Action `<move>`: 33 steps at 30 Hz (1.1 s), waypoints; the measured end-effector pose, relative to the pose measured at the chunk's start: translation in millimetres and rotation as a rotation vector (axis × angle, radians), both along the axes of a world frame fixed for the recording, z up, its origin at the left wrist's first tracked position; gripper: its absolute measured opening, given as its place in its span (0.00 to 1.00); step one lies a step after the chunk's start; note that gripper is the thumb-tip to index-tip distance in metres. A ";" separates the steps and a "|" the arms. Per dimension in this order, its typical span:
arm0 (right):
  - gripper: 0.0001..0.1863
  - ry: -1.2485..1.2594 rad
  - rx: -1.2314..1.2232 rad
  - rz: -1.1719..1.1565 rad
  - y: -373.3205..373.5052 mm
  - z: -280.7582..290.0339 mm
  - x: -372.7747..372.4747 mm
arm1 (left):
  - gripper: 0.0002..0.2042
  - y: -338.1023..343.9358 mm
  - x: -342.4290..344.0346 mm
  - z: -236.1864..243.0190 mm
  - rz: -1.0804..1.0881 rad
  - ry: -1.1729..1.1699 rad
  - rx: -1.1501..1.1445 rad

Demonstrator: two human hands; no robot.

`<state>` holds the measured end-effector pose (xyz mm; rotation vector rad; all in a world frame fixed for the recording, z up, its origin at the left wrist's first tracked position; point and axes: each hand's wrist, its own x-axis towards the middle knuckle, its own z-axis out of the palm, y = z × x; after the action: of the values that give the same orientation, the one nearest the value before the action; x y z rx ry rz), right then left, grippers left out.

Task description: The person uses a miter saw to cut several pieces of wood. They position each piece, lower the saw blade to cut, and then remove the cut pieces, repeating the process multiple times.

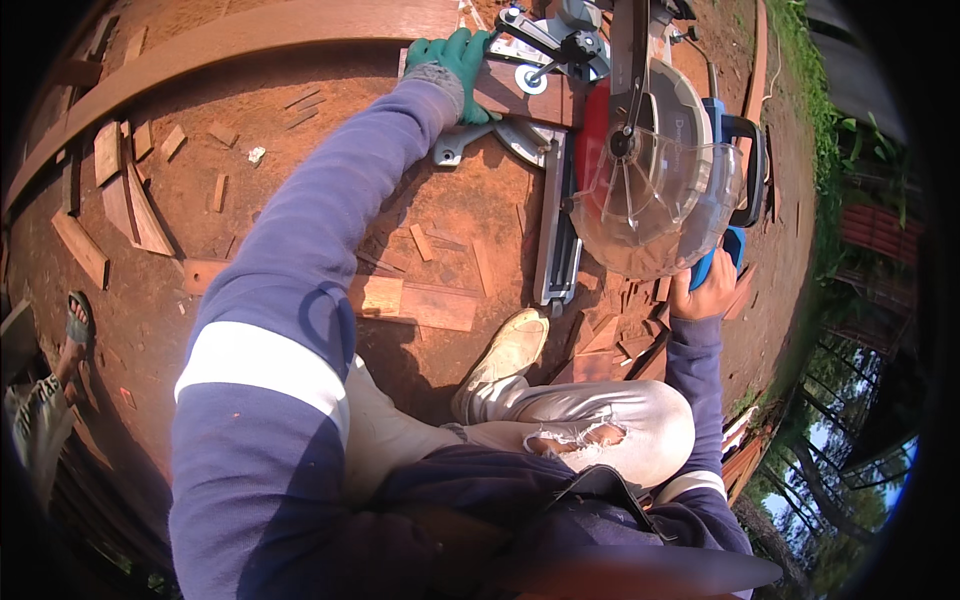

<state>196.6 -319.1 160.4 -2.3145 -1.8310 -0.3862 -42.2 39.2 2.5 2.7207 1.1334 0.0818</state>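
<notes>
My left hand (450,70), in a green glove, grips a reddish-brown board (545,97) at the top of the head view, beside a white clamp pad (531,80) on a miter saw. The board lies across the saw's metal base (455,145). My bare right hand (705,285) is closed on the blue handle (728,255) at the saw's right. The saw's clear blade guard (660,220) hangs above a metal rail (555,250), in front of red housing (595,120). The blade's lower edge is hard to make out.
A long plank (250,25) crosses the top left. Several offcuts (108,152) and a flat board (430,308) lie on the reddish dirt ground. My shoe (510,345) is below the saw rail. Another person's sandalled foot (80,315) is at the far left. Grass (825,150) lines the right.
</notes>
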 end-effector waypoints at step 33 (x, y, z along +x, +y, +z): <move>0.25 -0.018 0.035 -0.012 -1.3 -4.5 -0.1 | 0.64 -2.2 3.4 -13.5 0.042 -0.120 0.063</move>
<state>196.5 -320.4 156.0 -2.3074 -1.8037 -0.4386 -38.8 37.0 -11.0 2.7047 1.1721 0.2877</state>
